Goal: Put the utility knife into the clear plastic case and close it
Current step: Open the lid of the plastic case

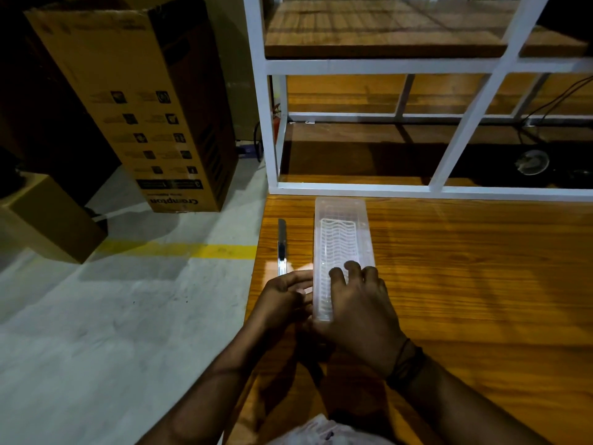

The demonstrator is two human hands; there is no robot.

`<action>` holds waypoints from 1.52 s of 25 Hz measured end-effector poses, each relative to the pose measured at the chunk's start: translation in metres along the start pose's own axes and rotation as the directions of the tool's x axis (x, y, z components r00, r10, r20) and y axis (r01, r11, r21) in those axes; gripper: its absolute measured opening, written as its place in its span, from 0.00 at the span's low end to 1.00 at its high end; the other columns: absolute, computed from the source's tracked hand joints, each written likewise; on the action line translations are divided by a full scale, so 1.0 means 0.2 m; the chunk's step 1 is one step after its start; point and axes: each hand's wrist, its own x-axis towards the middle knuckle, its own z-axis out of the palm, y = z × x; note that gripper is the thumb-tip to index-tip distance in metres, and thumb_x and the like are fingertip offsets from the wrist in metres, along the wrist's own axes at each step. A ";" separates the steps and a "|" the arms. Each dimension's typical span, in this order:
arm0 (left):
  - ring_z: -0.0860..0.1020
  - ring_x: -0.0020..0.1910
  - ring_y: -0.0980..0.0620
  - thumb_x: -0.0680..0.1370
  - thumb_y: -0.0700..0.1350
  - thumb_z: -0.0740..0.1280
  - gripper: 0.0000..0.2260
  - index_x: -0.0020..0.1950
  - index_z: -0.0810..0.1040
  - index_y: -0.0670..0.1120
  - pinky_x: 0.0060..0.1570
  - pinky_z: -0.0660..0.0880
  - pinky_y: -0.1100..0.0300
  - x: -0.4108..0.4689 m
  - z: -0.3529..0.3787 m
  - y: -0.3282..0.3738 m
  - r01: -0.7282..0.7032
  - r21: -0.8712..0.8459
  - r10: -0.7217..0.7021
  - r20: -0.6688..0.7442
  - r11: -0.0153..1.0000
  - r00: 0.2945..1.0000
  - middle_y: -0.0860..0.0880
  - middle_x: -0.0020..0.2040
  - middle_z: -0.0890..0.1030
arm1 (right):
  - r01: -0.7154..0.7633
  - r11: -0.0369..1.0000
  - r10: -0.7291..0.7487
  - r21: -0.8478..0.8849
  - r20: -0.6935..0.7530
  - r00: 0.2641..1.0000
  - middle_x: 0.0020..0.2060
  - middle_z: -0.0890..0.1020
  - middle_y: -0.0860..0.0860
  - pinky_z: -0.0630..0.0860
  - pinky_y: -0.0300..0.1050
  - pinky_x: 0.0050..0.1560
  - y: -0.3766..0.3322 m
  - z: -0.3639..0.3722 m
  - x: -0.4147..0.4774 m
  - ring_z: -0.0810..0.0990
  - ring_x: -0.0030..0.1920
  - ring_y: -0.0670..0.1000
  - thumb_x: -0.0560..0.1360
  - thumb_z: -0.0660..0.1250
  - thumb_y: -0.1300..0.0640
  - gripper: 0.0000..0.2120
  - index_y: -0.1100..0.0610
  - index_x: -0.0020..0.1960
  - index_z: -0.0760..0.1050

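The clear plastic case (340, 239) lies lengthwise on the wooden table (465, 284), with a white ribbed tray showing through it. My right hand (359, 300) rests on top of its near end, fingers spread on the lid. Against the case's near left edge, my left hand (287, 295) grips the side with its fingers. The utility knife (282, 247) lies on the table just left of the case, parallel to it, near the table's left edge. Neither hand touches the knife.
A white metal shelf frame (353, 187) stands right behind the case at the table's back. To the left the table ends above a grey floor, where a tall cardboard box (138, 101) and a smaller box (48, 220) stand. A white cloth (321, 431) shows at the bottom.
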 end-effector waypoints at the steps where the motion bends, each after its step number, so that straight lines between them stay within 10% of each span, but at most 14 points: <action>1: 0.88 0.52 0.51 0.83 0.30 0.58 0.22 0.56 0.85 0.52 0.45 0.85 0.54 0.00 0.00 -0.01 -0.008 0.004 0.008 0.003 1.000 1.000 0.47 0.59 0.87 | 0.009 1.000 -0.009 0.001 -0.025 1.000 0.66 0.74 0.60 0.74 0.57 0.59 0.00 0.00 0.00 0.73 0.62 0.63 0.64 0.63 0.28 0.43 0.56 0.69 0.70; 8: 0.87 0.54 0.49 0.81 0.28 0.58 0.24 0.59 0.85 0.52 0.60 0.78 0.32 -0.01 -0.01 -0.03 -0.047 0.062 0.046 0.015 0.997 0.999 0.49 0.62 0.86 | 0.044 0.999 -0.043 0.010 -0.089 0.995 0.57 0.82 0.56 0.79 0.53 0.51 0.01 0.00 -0.01 0.80 0.55 0.59 0.64 0.64 0.29 0.37 0.56 0.61 0.78; 17: 0.86 0.57 0.46 0.83 0.34 0.62 0.17 0.64 0.84 0.50 0.57 0.83 0.45 -0.04 -0.03 -0.04 -0.116 0.098 0.109 0.067 0.988 0.992 0.50 0.58 0.87 | 0.386 0.921 -0.389 0.053 0.172 0.905 0.79 0.60 0.49 0.67 0.48 0.72 0.29 -0.14 -0.03 0.59 0.77 0.52 0.70 0.73 0.40 0.38 0.44 0.76 0.61; 25: 0.86 0.42 0.56 0.83 0.31 0.58 0.21 0.63 0.84 0.49 0.36 0.79 0.64 -0.04 -0.03 -0.02 -0.061 0.090 0.056 0.061 0.994 0.997 0.48 0.55 0.88 | 0.406 0.913 -0.393 -0.045 0.169 0.904 0.77 0.59 0.49 0.78 0.45 0.57 0.39 -0.12 -0.05 0.59 0.76 0.51 0.73 0.72 0.54 0.39 0.44 0.78 0.56; 29: 0.87 0.53 0.50 0.81 0.27 0.58 0.24 0.64 0.83 0.50 0.41 0.83 0.58 -0.03 -0.04 -0.03 -0.049 0.067 0.044 0.075 0.997 0.996 0.49 0.57 0.88 | 0.406 0.914 -0.398 -0.004 0.188 0.898 0.77 0.60 0.50 0.76 0.45 0.60 0.40 -0.14 -0.03 0.60 0.76 0.51 0.74 0.69 0.59 0.36 0.44 0.77 0.58; 38: 0.87 0.54 0.48 0.80 0.26 0.58 0.23 0.66 0.82 0.45 0.41 0.83 0.61 -0.03 -0.03 -0.04 -0.063 0.018 0.061 0.102 0.998 0.993 0.46 0.60 0.87 | 0.062 0.998 -0.062 -0.001 -0.026 0.998 0.56 0.77 0.61 0.79 0.55 0.48 0.09 -0.05 0.02 0.76 0.56 0.62 0.70 0.57 0.24 0.41 0.58 0.63 0.74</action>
